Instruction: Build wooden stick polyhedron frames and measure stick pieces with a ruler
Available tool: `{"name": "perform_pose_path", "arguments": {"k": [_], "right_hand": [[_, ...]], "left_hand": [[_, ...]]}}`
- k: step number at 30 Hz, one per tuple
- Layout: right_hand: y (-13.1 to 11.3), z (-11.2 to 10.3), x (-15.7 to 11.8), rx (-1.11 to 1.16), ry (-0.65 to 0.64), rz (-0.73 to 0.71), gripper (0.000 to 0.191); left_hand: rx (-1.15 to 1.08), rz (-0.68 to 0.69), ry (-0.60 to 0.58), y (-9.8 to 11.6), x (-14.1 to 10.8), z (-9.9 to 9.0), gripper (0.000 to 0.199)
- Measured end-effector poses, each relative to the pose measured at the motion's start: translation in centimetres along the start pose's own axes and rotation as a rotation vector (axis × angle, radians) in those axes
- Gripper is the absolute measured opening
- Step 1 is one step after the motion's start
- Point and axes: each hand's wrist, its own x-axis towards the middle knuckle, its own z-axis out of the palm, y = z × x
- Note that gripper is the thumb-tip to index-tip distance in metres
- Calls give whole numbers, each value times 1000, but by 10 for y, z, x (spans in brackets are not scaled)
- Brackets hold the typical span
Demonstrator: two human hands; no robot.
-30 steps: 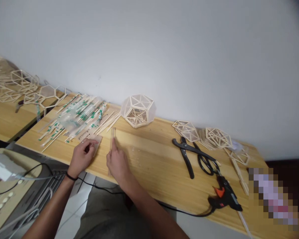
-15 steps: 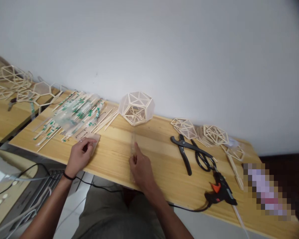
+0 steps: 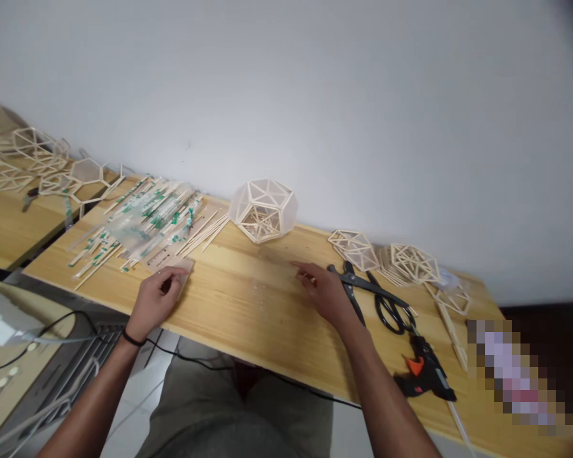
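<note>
My left hand (image 3: 157,296) rests near the front of the table, thumb and forefinger pinched on a thin, see-through brownish sheet (image 3: 187,272) whose edge shows past the fingers. To the right, my right hand (image 3: 322,292) hovers above the table with its fingers closed. From its fingertips a clear flat strip (image 3: 273,256) reaches left, smeared by motion; its exact kind is unclear. Behind both hands, by the wall, stands a polyhedron of wooden sticks (image 3: 262,207) with translucent panels and loose stick pieces inside.
Wrapped wooden sticks (image 3: 157,207) are piled at the left. Black pliers (image 3: 353,280), black-handled scissors (image 3: 389,315) and a glue gun (image 3: 427,372) with a cord lie at the right. Stick frames (image 3: 413,262) sit at the back right, others (image 3: 33,146) on the left table.
My right hand has moved right and turned, swinging the clear strip from upright in view to pointing left. My left hand keeps its pinch in about the same place.
</note>
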Motion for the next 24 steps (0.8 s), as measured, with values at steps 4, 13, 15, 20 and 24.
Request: {"name": "perform_pose_path", "arguments": {"k": [4, 13, 15, 20, 24], "right_hand": [[9, 8, 22, -40, 32, -18, 42], [-5, 37, 26, -15, -50, -154, 53], [-9, 39, 15, -6, -59, -176, 56], [-11, 36, -19, 2, -66, -198, 61], [-8, 30, -27, -21, -41, -167, 56]], "left_hand": [[16, 24, -42, -2, -2, 2, 33], [53, 147, -156, -2, 0, 1, 34], [71, 182, -161, 0, 2, -1, 35], [30, 248, -176, 7, 4, 1, 32], [18, 280, -178, 20, 6, 11, 27]]}}
